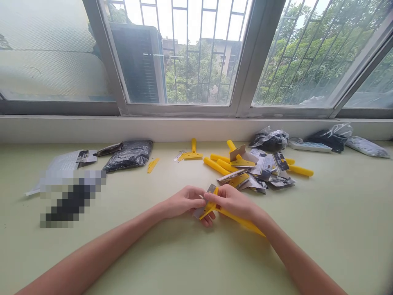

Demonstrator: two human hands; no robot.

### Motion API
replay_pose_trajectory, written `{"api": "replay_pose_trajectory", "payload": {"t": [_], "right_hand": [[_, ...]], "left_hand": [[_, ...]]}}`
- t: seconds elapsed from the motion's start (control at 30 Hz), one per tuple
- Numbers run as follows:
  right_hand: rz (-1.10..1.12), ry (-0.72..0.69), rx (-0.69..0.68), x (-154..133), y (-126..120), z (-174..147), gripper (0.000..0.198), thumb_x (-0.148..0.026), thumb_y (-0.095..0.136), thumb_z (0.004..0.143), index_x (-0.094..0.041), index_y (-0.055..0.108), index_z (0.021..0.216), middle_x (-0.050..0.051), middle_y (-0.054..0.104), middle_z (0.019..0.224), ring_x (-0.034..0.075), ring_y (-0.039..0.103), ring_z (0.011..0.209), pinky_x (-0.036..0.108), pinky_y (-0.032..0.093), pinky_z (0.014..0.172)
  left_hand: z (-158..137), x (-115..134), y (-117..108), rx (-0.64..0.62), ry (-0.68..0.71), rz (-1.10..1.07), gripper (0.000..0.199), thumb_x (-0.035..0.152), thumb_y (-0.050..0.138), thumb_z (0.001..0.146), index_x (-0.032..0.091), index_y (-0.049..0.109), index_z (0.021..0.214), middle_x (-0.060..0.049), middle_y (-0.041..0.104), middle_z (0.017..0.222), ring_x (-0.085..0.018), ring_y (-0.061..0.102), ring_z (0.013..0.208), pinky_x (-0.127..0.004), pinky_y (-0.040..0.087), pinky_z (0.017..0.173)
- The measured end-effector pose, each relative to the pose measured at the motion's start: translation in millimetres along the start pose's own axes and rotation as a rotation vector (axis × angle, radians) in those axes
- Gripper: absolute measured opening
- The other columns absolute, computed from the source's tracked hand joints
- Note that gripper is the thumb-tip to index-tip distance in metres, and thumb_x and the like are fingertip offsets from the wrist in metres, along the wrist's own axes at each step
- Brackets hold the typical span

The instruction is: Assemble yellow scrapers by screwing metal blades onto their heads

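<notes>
A yellow scraper [242, 221] is held between my two hands above the table, its long handle slanting down to the right under my right wrist. My right hand [235, 201] is closed around its head, thumb on top. Along the head lies a grey metal blade [198, 212], which my left hand [188, 201] pinches from the left with its fingers curled beneath. Whether the blade is fixed to the head cannot be made out. Just beyond my right hand is a pile of yellow scrapers [215, 167] mixed with black-and-white printed packets [262, 164].
Farther back stand another yellow scraper [193, 152] and a loose yellow plate [152, 165]. At the left lie a black plastic parcel [129, 155], a clear bag [59, 168] and a pixelated patch. Black bags [268, 139] and a white remote-like object [310, 145] line the windowsill wall.
</notes>
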State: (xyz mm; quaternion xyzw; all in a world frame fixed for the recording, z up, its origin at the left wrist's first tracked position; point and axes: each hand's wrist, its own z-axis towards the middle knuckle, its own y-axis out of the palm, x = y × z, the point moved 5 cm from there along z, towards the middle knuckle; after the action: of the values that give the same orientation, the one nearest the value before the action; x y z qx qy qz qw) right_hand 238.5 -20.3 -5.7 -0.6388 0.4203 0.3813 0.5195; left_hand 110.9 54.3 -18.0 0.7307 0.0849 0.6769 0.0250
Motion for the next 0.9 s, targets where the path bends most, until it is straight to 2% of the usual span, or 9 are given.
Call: {"api": "replay_pose_trajectory", "payload": {"t": [0.17, 0.33, 0.4, 0.53, 0.6, 0.67, 0.73, 0.83, 0.9], "right_hand": [[-0.003, 0.019, 0.023, -3, 1, -1, 0.055, -0.065, 0.057, 0.089, -0.016, 0.058, 0.066, -0.002, 0.049, 0.059, 0.009, 0.041, 0.053, 0.023, 0.033, 0.048], [-0.074, 0.002, -0.002, -6, 3, -1, 0.058, -0.066, 0.054, 0.091, -0.014, 0.067, 0.071, 0.003, 0.06, 0.059, 0.013, 0.048, 0.057, 0.026, 0.037, 0.054], [-0.144, -0.023, 0.099, -5, -5, -1, 0.055, -0.066, 0.059, 0.089, -0.015, 0.065, 0.068, 0.001, 0.058, 0.059, 0.013, 0.046, 0.058, 0.026, 0.035, 0.055], [-0.278, -0.105, 0.446, -16, -35, -5, 0.053, -0.064, 0.063, 0.087, -0.019, 0.051, 0.063, -0.003, 0.046, 0.059, 0.011, 0.036, 0.057, 0.028, 0.027, 0.053], [-0.337, -0.172, 0.618, -34, -47, -4, 0.05, -0.063, 0.058, 0.091, -0.02, 0.052, 0.066, -0.002, 0.047, 0.058, 0.012, 0.037, 0.054, 0.028, 0.029, 0.052], [-0.511, -0.271, 0.731, -60, -45, 5, 0.043, -0.055, 0.056, 0.096, -0.019, 0.058, 0.072, 0.0, 0.054, 0.061, 0.012, 0.041, 0.051, 0.028, 0.033, 0.05], [-0.817, -0.376, 0.668, -86, -24, 30, 0.032, -0.04, 0.051, 0.101, -0.017, 0.064, 0.082, 0.004, 0.066, 0.072, 0.014, 0.053, 0.056, 0.029, 0.041, 0.056], [-0.964, -0.459, 0.415, -106, 22, 86, 0.015, -0.018, 0.056, 0.097, -0.018, 0.07, 0.101, 0.008, 0.073, 0.102, 0.017, 0.066, 0.083, 0.028, 0.049, 0.074], [-1.062, -0.481, 0.238, -109, 52, 127, 0.017, -0.01, 0.056, 0.094, -0.016, 0.071, 0.098, 0.009, 0.073, 0.104, 0.018, 0.068, 0.084, 0.028, 0.05, 0.074]], "left_hand": [[1, -3, 1, 0.009, 0.016, -0.044, 0.04, 0.048, 0.067, 0.092, 0.011, 0.062, 0.105, -0.015, 0.075, 0.091, -0.025, 0.076, 0.079, -0.035, 0.062, 0.071], [3, -7, 2, 0.034, 0.015, -0.052, 0.045, 0.051, 0.072, 0.087, 0.011, 0.061, 0.103, -0.017, 0.074, 0.1, -0.023, 0.076, 0.072, -0.034, 0.061, 0.067], [4, -8, 2, 0.053, 0.014, -0.065, 0.048, 0.054, 0.073, 0.085, 0.011, 0.06, 0.104, -0.017, 0.074, 0.098, -0.024, 0.076, 0.07, -0.035, 0.061, 0.066], [7, -11, -2, 0.12, 0.022, -0.131, 0.053, 0.055, 0.077, 0.08, 0.01, 0.059, 0.102, -0.016, 0.074, 0.086, -0.025, 0.075, 0.067, -0.036, 0.06, 0.062], [10, -14, -4, 0.165, 0.029, -0.161, 0.053, 0.055, 0.079, 0.077, 0.011, 0.059, 0.098, -0.016, 0.073, 0.084, -0.025, 0.075, 0.066, -0.035, 0.06, 0.061], [12, -17, -7, 0.201, 0.038, -0.178, 0.052, 0.054, 0.08, 0.076, 0.011, 0.059, 0.097, -0.015, 0.073, 0.083, -0.024, 0.074, 0.065, -0.036, 0.06, 0.062], [14, -19, -7, 0.208, 0.052, -0.18, 0.05, 0.052, 0.08, 0.076, 0.011, 0.06, 0.096, -0.014, 0.073, 0.083, -0.024, 0.074, 0.063, -0.036, 0.06, 0.061], [13, -17, -6, 0.203, 0.1, -0.15, 0.046, 0.05, 0.075, 0.08, 0.01, 0.063, 0.099, -0.013, 0.072, 0.083, -0.022, 0.073, 0.062, -0.035, 0.06, 0.06], [11, -15, -5, 0.221, 0.125, -0.119, 0.042, 0.047, 0.072, 0.083, 0.01, 0.064, 0.1, -0.012, 0.072, 0.083, -0.021, 0.073, 0.062, -0.035, 0.06, 0.061]]}}
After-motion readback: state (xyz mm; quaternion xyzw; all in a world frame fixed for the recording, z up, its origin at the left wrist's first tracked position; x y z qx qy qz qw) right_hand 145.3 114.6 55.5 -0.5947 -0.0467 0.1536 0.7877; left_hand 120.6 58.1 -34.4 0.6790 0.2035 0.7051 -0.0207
